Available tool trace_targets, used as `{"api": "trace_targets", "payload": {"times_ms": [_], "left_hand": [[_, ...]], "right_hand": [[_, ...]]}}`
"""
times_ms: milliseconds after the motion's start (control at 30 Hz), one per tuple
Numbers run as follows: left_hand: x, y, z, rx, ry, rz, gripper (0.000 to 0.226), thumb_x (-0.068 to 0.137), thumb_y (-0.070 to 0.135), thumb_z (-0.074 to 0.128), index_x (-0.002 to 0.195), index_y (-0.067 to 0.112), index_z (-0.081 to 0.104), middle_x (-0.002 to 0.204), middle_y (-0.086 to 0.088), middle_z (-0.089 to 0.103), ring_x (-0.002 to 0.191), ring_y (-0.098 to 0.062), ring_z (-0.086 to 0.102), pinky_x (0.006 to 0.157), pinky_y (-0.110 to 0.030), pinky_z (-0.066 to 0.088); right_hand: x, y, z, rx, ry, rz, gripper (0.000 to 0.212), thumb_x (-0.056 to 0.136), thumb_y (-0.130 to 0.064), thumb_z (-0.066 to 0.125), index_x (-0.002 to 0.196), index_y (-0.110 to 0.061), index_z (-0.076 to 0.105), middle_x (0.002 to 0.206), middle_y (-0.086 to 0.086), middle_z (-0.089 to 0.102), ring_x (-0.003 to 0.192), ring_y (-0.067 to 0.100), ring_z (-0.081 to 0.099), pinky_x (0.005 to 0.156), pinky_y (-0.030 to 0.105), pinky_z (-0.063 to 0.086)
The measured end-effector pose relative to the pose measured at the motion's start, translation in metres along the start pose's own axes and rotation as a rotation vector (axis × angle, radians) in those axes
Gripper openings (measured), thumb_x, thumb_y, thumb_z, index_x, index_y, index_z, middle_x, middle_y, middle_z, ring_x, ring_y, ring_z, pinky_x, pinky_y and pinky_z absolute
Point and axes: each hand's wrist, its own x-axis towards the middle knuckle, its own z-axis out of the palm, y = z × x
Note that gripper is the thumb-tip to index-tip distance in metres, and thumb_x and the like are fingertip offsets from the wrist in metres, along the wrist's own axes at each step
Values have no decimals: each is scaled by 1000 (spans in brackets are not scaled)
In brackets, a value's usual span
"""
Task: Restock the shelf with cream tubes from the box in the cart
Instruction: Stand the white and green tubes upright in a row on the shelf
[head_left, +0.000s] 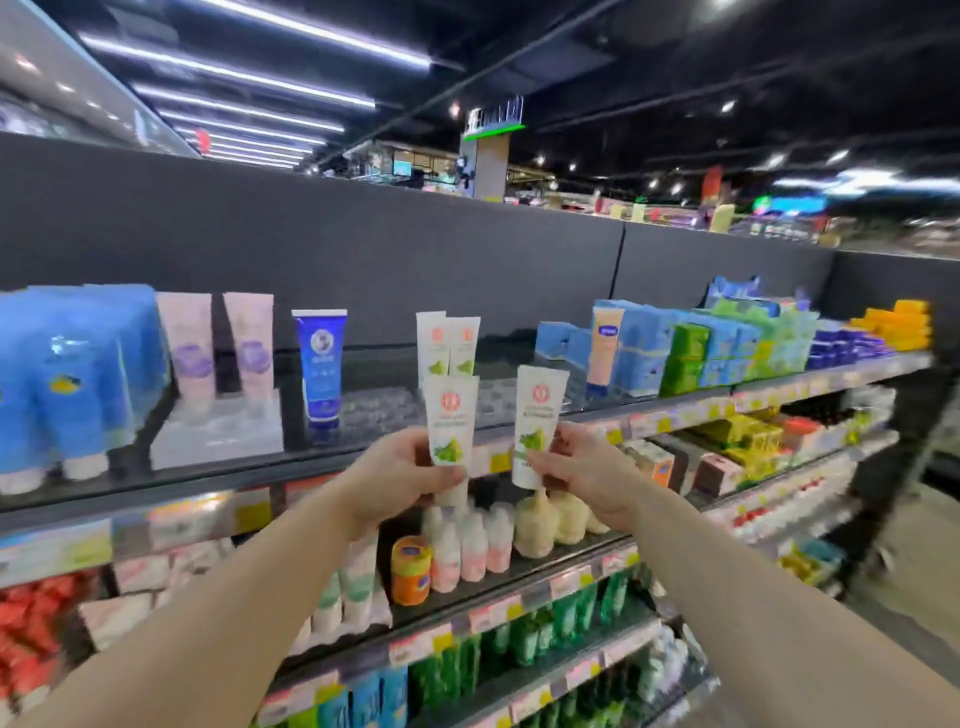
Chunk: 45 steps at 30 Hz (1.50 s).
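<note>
I hold two white cream tubes with a red emblem and green leaf print, both upright in front of the top shelf (363, 439). My left hand (402, 475) grips the lower part of one cream tube (449, 415). My right hand (582, 470) pinches the bottom of the other cream tube (537, 415). Two matching tubes (448, 343) stand side by side further back on the top shelf. The cart and its box are out of view.
On the top shelf stand a blue tube (320, 364), two pale purple tubes (218, 348), blue packs at the left (72, 374) and blue and green boxes at the right (727, 348). Lower shelves hold bottles, an orange jar (411, 569) and green tubes.
</note>
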Motion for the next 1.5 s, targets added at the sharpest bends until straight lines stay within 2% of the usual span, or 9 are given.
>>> {"api": "trace_targets", "payload": {"times_ms": [233, 367, 500, 633, 800, 1067, 1267, 1367, 1500], "left_hand": [[94, 41, -5, 138, 90, 106, 22, 87, 18, 70, 105, 28, 63, 108, 14, 69, 97, -3, 66, 78, -20, 54], [120, 36, -3, 161, 95, 50, 27, 86, 21, 70, 106, 35, 60, 113, 17, 67, 105, -5, 63, 90, -28, 52], [128, 25, 1, 213, 156, -5, 31, 87, 23, 70, 112, 37, 58, 113, 21, 65, 102, 3, 61, 78, -14, 47], [131, 27, 6, 220, 233, -71, 34, 85, 18, 71, 108, 39, 58, 105, 23, 69, 92, 12, 63, 67, -7, 46], [131, 29, 13, 218, 268, -108, 36, 86, 13, 69, 107, 41, 58, 103, 28, 70, 100, 9, 63, 85, -15, 48], [128, 34, 20, 262, 282, -114, 36, 88, 18, 67, 111, 42, 56, 109, 29, 68, 104, 8, 62, 86, -17, 47], [129, 32, 18, 270, 287, -129, 38, 88, 20, 67, 118, 40, 56, 116, 24, 67, 109, 5, 61, 98, -27, 47], [129, 31, 17, 273, 287, -122, 37, 88, 20, 67, 115, 42, 56, 116, 24, 66, 109, 5, 61, 97, -27, 48], [130, 30, 16, 249, 285, -109, 37, 88, 19, 67, 112, 45, 55, 115, 25, 67, 108, 5, 62, 92, -21, 48]], "right_hand": [[104, -20, -42, -88, 73, -93, 22, 87, -23, 71, 107, -21, 63, 101, 1, 74, 100, 23, 69, 94, 43, 54], [154, -23, -54, -177, 45, -149, 28, 88, -25, 71, 114, -24, 61, 103, -8, 72, 95, 16, 69, 85, 35, 57], [198, -21, -54, -219, -44, -186, 32, 87, -24, 73, 117, -25, 60, 103, -10, 72, 84, 7, 68, 66, 24, 52], [232, -16, -46, -228, -157, -201, 35, 85, -24, 74, 117, -24, 61, 107, -11, 71, 97, 9, 67, 91, 38, 54], [249, -9, -42, -306, -225, -192, 33, 87, -25, 71, 117, -23, 59, 112, -10, 67, 98, 8, 62, 86, 29, 49], [252, -2, -45, -377, -311, -230, 33, 88, -26, 69, 119, -27, 57, 116, -9, 67, 103, 11, 63, 95, 39, 52], [255, 2, -41, -377, -324, -253, 30, 89, -26, 68, 117, -28, 57, 119, -9, 66, 104, 9, 63, 93, 34, 51], [257, 0, -41, -436, -344, -261, 31, 90, -26, 67, 119, -27, 57, 117, -10, 66, 101, 9, 63, 87, 31, 54], [257, 2, -39, -553, -364, -267, 33, 92, -26, 64, 123, -25, 56, 124, -7, 64, 107, 11, 60, 96, 35, 49]]}}
